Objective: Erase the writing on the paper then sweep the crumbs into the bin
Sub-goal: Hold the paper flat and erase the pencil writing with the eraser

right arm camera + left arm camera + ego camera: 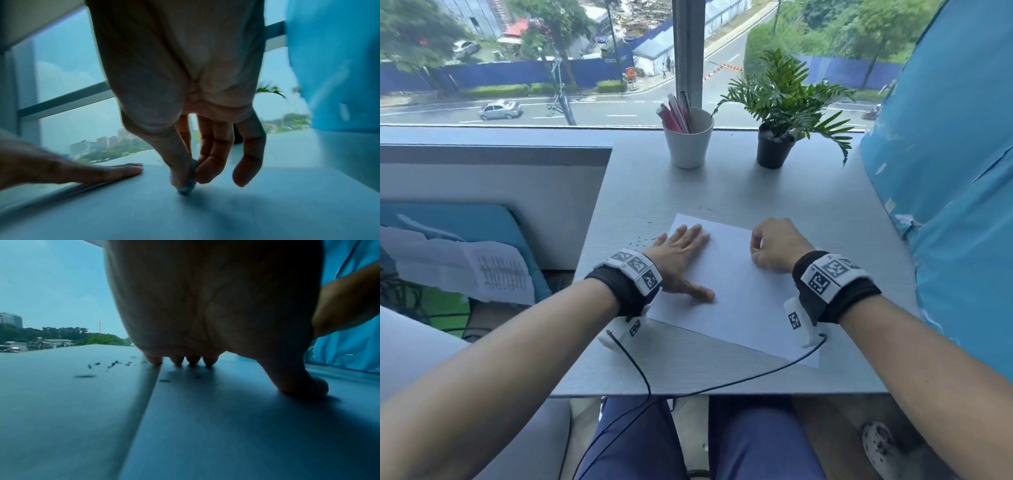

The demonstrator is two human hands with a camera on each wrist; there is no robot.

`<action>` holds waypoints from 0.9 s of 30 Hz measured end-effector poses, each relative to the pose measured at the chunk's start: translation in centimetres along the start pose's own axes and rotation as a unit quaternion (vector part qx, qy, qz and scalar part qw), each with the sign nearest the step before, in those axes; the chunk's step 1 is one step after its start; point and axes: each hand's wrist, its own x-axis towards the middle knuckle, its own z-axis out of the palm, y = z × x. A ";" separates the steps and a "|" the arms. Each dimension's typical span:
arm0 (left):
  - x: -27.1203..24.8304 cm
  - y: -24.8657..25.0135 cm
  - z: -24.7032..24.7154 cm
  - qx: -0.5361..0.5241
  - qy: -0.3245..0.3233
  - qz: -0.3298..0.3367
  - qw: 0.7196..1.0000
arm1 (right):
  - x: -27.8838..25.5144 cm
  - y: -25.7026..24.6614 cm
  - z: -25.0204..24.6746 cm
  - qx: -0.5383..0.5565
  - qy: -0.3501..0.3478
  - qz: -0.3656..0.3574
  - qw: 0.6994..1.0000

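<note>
Paper (732, 291) lay slightly askew near the front middle of the grey surface (774, 192), and in the head view no writing could be made out on it, so the erasing looked nearly or wholly finished. The right hand (777, 245) pinched a small pale eraser (188, 183) between thumb and fingertips, its end touching the sheet near the far right part. The left hand (681, 255) lay flat with fingers straight, pressing the paper's left part, fingertips close to its left edge (the little finger seemed to sit right at that edge in the left wrist view).

Dark crumbs (642, 241) were scattered on the surface just left of the paper, with a few more beyond its far corner and one or two on the sheet itself. Sweeping had not begun, and no bin showed in any view, so its place could not be told.

Room looked ample ahead of the paper: a white cup of pens (688, 144) and a potted plant (779, 137) stood well apart near the window. The surface's left edge ran close beside the crumbs, so a careless sweep leftward would probably drop them over it.
</note>
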 end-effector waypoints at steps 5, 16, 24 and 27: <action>0.6 0.1 -0.6 0.005 -0.021 -0.040 0.999 | 1.5 -3.4 0.4 0.038 0.017 -0.069 0.997; 1.0 0.0 -1.0 0.009 -0.030 -0.060 0.998 | 2.3 -4.0 2.2 0.104 0.013 -0.061 0.993; 0.9 0.1 -1.1 0.013 -0.043 -0.050 0.998 | 1.6 -4.3 3.2 0.077 0.024 -0.063 0.995; 0.8 0.2 -1.2 0.005 -0.044 -0.056 0.997 | 3.1 -3.0 1.4 0.102 0.038 -0.029 0.994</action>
